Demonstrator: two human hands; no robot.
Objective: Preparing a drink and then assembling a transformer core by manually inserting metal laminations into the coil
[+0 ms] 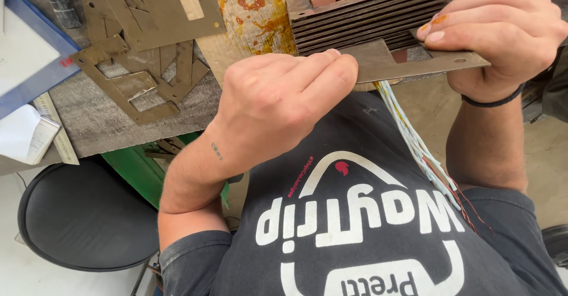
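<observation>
Both hands' grip closes on one thin metal plate point(408, 62), left hand point(278, 98) pinching its near end and right hand point(503, 33) its far end, against the laminated core stack point(367, 18) at the bench's point(100, 118) near edge, apparently mid-insertion, so the next move likely calls for keeping it level.

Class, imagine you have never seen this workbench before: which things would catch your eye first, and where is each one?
At top centre, both hands grip a flat metal plate: the left hand pinches its near end, the right hand its far end. Just behind it sits a stack of laminated plates stained with orange varnish. At upper left, loose metal plates lie scattered on the grey bench, and pale wires hang below the stack.
</observation>
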